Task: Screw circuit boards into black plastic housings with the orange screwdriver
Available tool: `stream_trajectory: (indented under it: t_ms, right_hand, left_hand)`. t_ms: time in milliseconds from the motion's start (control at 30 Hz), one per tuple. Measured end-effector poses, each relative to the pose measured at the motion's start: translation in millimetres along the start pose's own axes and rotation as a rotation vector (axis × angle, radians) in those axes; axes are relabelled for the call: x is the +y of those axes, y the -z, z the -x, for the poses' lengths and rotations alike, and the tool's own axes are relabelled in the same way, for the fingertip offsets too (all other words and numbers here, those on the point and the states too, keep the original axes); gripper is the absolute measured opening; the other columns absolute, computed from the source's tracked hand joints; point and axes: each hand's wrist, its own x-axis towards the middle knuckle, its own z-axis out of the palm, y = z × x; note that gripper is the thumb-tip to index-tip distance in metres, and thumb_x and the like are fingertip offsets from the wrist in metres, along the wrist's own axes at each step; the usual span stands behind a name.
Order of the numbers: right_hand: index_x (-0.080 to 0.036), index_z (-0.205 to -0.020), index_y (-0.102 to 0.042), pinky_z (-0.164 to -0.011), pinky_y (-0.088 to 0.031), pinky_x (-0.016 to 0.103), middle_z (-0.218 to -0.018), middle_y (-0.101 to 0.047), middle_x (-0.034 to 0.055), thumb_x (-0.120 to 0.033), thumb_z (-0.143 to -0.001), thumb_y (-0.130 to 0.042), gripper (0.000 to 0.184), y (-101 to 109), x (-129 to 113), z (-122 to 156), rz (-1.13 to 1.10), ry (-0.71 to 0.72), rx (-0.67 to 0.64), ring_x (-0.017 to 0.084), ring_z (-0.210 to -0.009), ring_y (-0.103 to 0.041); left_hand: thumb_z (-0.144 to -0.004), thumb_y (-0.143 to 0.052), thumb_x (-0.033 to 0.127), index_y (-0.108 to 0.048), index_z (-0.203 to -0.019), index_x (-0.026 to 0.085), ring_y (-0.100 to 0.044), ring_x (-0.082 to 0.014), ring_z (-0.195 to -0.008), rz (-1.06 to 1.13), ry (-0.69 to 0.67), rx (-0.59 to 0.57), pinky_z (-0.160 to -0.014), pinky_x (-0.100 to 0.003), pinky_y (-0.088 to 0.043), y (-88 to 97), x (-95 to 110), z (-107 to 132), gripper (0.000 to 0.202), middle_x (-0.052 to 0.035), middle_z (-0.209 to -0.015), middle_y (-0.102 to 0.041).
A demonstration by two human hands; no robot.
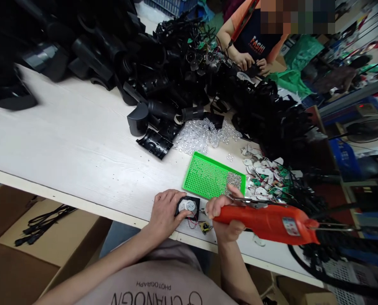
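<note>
Near the table's front edge, my left hand [166, 212] is closed on a small black housing [194, 204] with a round white and metal disc part [189, 206] set in it. My right hand [225, 218] is wrapped round a red-orange electric screwdriver [261, 220], lying nearly level with its tip pointing left at the housing. Whether the tip touches a screw I cannot tell. Thin wires run from the housing to a small yellow component [204, 227]. Just beyond my hands, a green perforated tray [191, 176] holds many small silver screws [233, 180].
Clear plastic pieces [195, 135] are heaped behind the tray, with black plastic shells [155, 144] piled beyond. White discs with green boards [265, 173] lie to the right. Across the table, a co-worker's hands [246, 61] handle a dark part. A cardboard box [49, 228] stands front left.
</note>
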Motion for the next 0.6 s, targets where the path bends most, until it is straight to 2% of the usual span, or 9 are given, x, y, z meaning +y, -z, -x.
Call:
stream_trajectory:
  t_ms: [233, 467, 600]
  right_hand:
    - [-0.029, -0.114, -0.055, -0.042, -0.039, 0.028, -0.052, -0.047, -0.0089, -0.070, -0.070, -0.066, 0.061, 1, 8, 4, 0.038, -0.005, 0.015, 0.012, -0.037, -0.041]
    - [-0.029, -0.112, -0.052, -0.043, -0.041, 0.029, -0.053, -0.048, -0.0083, -0.071, -0.073, -0.062, 0.058, 3, 13, 12, 0.088, -0.001, -0.020, 0.013, -0.039, -0.044]
    - [-0.027, -0.098, -0.055, -0.045, -0.042, 0.031, -0.054, -0.049, -0.0071, -0.065, -0.076, -0.064, 0.045, 6, 16, 15, 0.082, -0.026, -0.082, 0.014, -0.042, -0.046]
  left_hand:
    - [-0.088, -0.060, 0.049, -0.051, -0.122, 0.022, -0.053, -0.0255, -0.111, -0.006, -0.007, -0.009, -0.090, -0.040, -0.035, 0.3, 0, 0, 0.044, -0.0075, -0.116, -0.062]
    - [-0.087, -0.062, 0.047, -0.052, -0.120, 0.022, -0.054, -0.0257, -0.109, -0.008, -0.004, -0.017, -0.088, -0.040, -0.036, 2.1, 1, -1, 0.043, -0.0073, -0.115, -0.062]
    - [-0.086, -0.063, 0.046, -0.052, -0.120, 0.022, -0.053, -0.0259, -0.109, -0.014, -0.003, -0.014, -0.088, -0.040, -0.036, 1.3, 1, 0, 0.044, -0.0079, -0.115, -0.061]
